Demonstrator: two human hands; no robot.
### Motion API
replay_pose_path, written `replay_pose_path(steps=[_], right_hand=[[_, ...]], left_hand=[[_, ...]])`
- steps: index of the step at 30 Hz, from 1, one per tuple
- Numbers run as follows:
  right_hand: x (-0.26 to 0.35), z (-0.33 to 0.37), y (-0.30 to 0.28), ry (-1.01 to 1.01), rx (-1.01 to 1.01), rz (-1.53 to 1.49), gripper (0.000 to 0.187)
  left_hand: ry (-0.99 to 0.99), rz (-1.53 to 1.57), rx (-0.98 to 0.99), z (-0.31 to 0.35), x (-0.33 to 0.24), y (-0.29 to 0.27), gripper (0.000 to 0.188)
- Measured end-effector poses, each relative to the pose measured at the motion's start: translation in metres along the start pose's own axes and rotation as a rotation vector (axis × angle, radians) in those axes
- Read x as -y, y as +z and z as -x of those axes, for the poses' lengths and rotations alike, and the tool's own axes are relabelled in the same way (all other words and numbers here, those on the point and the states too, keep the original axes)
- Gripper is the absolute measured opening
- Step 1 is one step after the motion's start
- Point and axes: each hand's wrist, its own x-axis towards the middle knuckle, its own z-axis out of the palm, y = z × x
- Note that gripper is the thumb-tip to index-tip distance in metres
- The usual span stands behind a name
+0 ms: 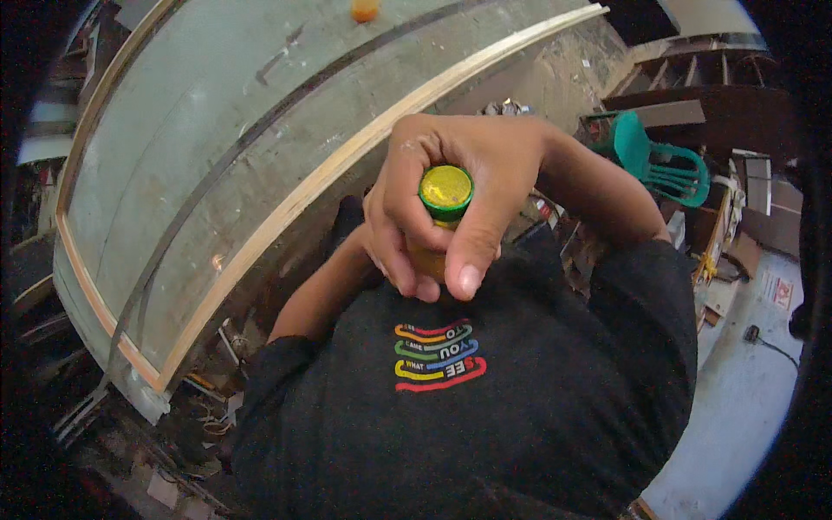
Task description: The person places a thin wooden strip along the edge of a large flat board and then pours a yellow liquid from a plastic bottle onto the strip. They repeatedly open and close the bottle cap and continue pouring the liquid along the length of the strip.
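My right hand (498,160) is raised in front of my chest, closed round a small yellow container (445,188). The container has a round yellow top with a green rim, and a bit of yellowish body shows between thumb and fingers. My right thumb lies along its near side, while the other fingers curl round the left side. From the lower left comes my left forearm, and my left hand (362,245) meets the right hand from behind. Its fingers are hidden there, so whether it also grips the container cannot be seen.
A large grey-green panel (208,113) edged with pale wood strips (286,251) spans the left and top. A dark strip (221,169) and an orange object (365,9) lie on it. At right stand a green plastic chair (637,147) and a pale bluish surface (737,407) with a cable.
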Motion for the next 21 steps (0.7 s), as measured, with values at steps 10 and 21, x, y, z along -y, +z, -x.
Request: replay_pose_path(steps=[10, 21], right_hand=[[-0.012, 0.011, 0.029, -0.279, -0.029, 0.263, 0.031], [-0.027, 0.027, 0.083, -0.468, -0.379, 0.703, 0.018]], left_hand=[[-0.135, 0.050, -0.004, -0.007, 0.004, 0.005, 0.071], [-0.148, -0.014, -0.038, 0.000, -0.003, 0.010, 0.069]])
